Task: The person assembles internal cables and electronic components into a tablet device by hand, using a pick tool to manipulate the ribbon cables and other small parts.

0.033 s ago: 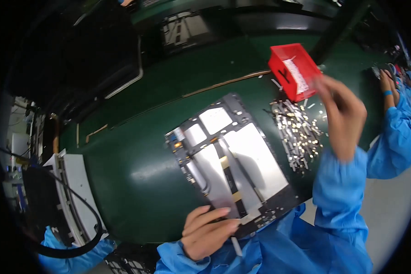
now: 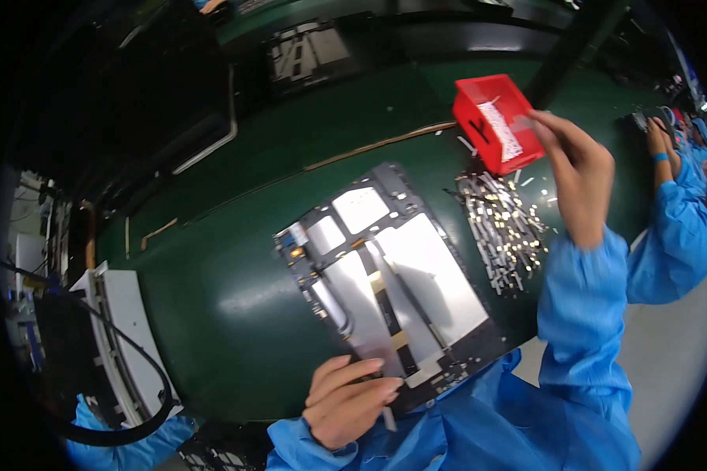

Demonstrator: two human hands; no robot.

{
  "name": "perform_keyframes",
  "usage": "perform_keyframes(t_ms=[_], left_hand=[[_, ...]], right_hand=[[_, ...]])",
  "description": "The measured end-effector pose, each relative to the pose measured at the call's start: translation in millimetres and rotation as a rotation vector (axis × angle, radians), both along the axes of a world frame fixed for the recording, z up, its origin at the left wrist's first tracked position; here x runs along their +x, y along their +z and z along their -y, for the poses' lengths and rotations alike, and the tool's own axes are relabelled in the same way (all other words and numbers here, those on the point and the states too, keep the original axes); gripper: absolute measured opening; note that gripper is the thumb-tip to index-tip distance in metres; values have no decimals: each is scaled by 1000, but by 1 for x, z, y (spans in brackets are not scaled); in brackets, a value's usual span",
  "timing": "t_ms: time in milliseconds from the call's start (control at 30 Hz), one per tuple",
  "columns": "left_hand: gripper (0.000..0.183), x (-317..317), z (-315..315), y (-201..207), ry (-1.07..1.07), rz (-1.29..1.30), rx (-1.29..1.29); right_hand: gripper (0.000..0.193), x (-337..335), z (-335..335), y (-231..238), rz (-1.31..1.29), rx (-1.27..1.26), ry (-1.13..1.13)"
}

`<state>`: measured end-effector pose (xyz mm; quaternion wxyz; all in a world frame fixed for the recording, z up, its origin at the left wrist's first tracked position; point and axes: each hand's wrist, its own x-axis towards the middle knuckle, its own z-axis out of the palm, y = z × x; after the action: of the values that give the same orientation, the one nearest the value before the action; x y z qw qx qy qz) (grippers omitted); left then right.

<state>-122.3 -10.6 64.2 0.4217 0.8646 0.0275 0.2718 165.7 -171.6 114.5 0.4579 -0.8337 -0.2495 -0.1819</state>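
Red bin [image 2: 469,108]: one bold black mark [image 2: 478,130], letter-like, with branching strokes, on outer left wall. Elsewhere: no lettering, numbers or signs legible.

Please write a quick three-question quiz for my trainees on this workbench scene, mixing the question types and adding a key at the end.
1. Multiple choice. The person's left hand touches:
a) the looping black cable
b) the flat device with silver panels
c) the white panel at far left

2. True or false: In the picture, the heap of small strips lies to the right of the flat device.

3. Fill the gap: The bin beside the person's right hand is coloured ____.

Key: 1 b; 2 true; 3 red.
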Motion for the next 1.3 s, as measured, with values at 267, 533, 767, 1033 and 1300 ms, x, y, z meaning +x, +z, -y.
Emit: perform_keyframes(t_ms=[267, 533, 767, 1033, 1300], left_hand=[[19, -2, -10, -13, 125, 24, -273], [14, 20, -33, -15, 33, -110, -298], [12, 21, -36, -24, 55, -53, -392], [14, 23, -35, -26, 70, -26, -376], [12, 49, -47, -8, 57, -100, -80]], right_hand=[[15, -20, -16, -7, -149, -140, 204], [26, -159, -22, -34, -232, -173, 819], [28, -168, -23, -37, -132, -340, 765], [27, -167, -25, -39, -41, -374, 821], [31, -164, -24, -39, -24, -392, 867]])
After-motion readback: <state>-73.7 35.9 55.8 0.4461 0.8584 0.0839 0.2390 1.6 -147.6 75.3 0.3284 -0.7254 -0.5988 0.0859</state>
